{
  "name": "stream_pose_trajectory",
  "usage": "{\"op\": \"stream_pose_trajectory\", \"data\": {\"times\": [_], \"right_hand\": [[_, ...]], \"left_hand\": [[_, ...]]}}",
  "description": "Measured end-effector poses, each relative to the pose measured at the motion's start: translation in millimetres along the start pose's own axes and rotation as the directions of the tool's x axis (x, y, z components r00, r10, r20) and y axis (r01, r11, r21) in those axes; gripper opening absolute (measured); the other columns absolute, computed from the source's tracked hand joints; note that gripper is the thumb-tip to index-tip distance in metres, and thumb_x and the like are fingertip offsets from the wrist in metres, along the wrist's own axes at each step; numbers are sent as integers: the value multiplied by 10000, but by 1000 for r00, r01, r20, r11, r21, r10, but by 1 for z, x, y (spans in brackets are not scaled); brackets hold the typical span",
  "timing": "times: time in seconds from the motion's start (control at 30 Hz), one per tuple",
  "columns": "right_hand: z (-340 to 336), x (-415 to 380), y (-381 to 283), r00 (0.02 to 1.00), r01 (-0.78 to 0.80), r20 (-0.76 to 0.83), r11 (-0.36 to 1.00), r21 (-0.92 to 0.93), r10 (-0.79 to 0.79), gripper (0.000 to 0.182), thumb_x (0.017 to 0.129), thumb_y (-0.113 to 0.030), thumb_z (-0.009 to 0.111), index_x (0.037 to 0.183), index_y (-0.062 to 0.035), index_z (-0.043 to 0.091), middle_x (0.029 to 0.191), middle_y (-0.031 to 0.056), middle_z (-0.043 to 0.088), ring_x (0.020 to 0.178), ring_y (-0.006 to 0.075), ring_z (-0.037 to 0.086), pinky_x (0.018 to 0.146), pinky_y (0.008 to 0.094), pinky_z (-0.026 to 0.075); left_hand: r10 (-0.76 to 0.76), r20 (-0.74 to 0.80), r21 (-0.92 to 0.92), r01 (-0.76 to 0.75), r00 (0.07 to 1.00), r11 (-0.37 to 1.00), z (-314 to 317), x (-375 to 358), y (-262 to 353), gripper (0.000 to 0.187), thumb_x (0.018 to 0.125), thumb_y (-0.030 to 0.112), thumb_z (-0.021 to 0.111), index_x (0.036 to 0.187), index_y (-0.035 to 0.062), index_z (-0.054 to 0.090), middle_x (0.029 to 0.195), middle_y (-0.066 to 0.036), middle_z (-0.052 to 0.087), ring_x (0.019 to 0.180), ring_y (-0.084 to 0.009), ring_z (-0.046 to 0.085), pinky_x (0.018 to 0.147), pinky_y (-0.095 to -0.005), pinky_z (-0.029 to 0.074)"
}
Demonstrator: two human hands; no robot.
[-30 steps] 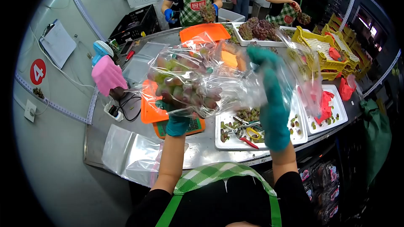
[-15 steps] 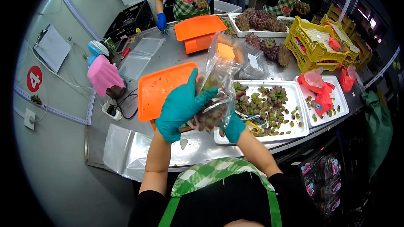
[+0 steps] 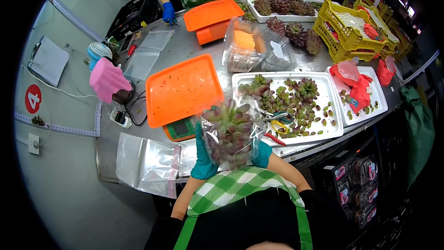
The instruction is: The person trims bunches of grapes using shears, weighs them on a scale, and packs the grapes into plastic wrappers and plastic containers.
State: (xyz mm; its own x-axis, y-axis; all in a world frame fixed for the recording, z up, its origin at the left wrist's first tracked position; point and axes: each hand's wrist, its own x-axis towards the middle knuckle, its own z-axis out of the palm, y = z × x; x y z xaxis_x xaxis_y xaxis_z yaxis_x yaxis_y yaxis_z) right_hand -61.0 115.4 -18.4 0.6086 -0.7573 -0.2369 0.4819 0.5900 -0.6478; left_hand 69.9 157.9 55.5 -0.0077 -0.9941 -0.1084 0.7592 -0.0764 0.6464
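A clear plastic bag of reddish-green succulents (image 3: 231,132) is held close in front of the green checked apron. My left hand (image 3: 202,155), in a teal glove, supports the bag's left side. On the bag's right side is my right hand (image 3: 262,154), gloved too and partly hidden behind the plastic. Just beyond the bag stands an orange scale (image 3: 182,88) with small bits on its pan. To the right, a white tray (image 3: 335,132) holds succulents, loose leaves, yellow-handled scissors (image 3: 279,127) and a red-handled tool (image 3: 274,139).
Flat plastic bags (image 3: 145,162) lie at the front left edge. Clear boxes (image 3: 243,46), a second orange scale (image 3: 212,15) and yellow crates (image 3: 347,37) stand farther back. A co-worker's blue-gloved hand (image 3: 169,13) rests at the far edge. A smaller white tray (image 3: 377,78) is at right.
The bag has come down toward my apron and turned, so the succulents now face up. My left hand has moved from across its front to its left side, and my right hand has lowered.
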Motion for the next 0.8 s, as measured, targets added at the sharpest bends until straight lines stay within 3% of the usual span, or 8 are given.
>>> {"op": "stream_pose_trajectory", "data": {"times": [0.17, 0.3, 0.43, 0.5, 0.6, 0.63, 0.7, 0.8], "right_hand": [[-14, 35, -7, 989, -82, -142, 929, -361, 32, 485, 883, -394, 350, 1198, -35, 431, 1143, 146, 502, 1032, 248, 496, 863, 348, 407], [28, 26, -66, 974, 160, 106, 273, -949, -202, 506, 844, -430, 419, 1073, 12, 508, 924, 144, 573, 715, 207, 570, 686, 320, 457], [27, 76, -102, 987, 142, 155, 273, -952, 29, 391, 795, -319, 540, 1016, 3, 558, 804, 124, 625, 669, 160, 572, 660, 286, 459], [41, 95, -128, 984, 174, 159, 612, -771, -79, 313, 790, -223, 576, 1023, -14, 579, 863, 95, 622, 777, 123, 556, 739, 276, 431], [26, 167, -157, 630, 398, 21, 300, -867, -777, 312, 797, -221, 546, 1023, -8, 567, 936, 154, 603, 848, 224, 578, 734, 328, 454], [22, 184, -170, 426, 309, 58, 85, -947, -903, 337, 805, -255, 530, 1030, -6, 563, 970, 168, 593, 892, 252, 574, 740, 348, 454], [-12, 235, -183, 374, -126, 48, -102, -987, -926, 343, 777, -296, 556, 986, -25, 585, 896, 176, 608, 842, 327, 579, 777, 382, 440], [-11, 229, -209, 769, -244, -189, -7, -970, -611, 385, 783, -344, 478, 908, -3, 607, 841, 192, 608, 828, 363, 578, 747, 429, 448]], "left_hand": [[9, 17, 2, -9, 1000, 1000, 10, 12, -8, 506, 895, 403, 321, 1281, 76, 331, 1247, -108, 428, 1118, -242, 444, 927, -372, 384], [18, 28, 0, -18, 999, 1000, 2, 12, 2, 507, 895, 405, 320, 1280, 74, 331, 1246, -108, 428, 1116, -243, 446, 926, -373, 385], [46, 38, 1, -46, 998, 999, -3, 15, 10, 509, 895, 406, 319, 1279, 72, 331, 1246, -109, 428, 1114, -243, 447, 925, -374, 386], [69, 43, 3, -69, 997, 998, -9, 10, 14, 510, 895, 407, 318, 1279, 71, 331, 1246, -109, 428, 1113, -243, 448, 925, -374, 386], [105, 47, 2, -105, 993, 994, -23, 0, 25, 512, 895, 408, 317, 1278, 69, 332, 1246, -109, 428, 1112, -243, 449, 924, -374, 387], [114, 48, 3, -114, 992, 993, -29, -3, 30, 512, 895, 409, 317, 1278, 68, 332, 1246, -110, 428, 1111, -243, 450, 924, -375, 387], [131, 54, 5, -132, 990, 991, -36, 0, 41, 513, 895, 409, 316, 1278, 67, 332, 1246, -110, 428, 1110, -244, 450, 924, -375, 388], [158, 62, 8, -159, 985, 987, -52, -1, 60, 514, 895, 410, 315, 1277, 66, 332, 1246, -110, 428, 1109, -244, 451, 923, -376, 388]]}}
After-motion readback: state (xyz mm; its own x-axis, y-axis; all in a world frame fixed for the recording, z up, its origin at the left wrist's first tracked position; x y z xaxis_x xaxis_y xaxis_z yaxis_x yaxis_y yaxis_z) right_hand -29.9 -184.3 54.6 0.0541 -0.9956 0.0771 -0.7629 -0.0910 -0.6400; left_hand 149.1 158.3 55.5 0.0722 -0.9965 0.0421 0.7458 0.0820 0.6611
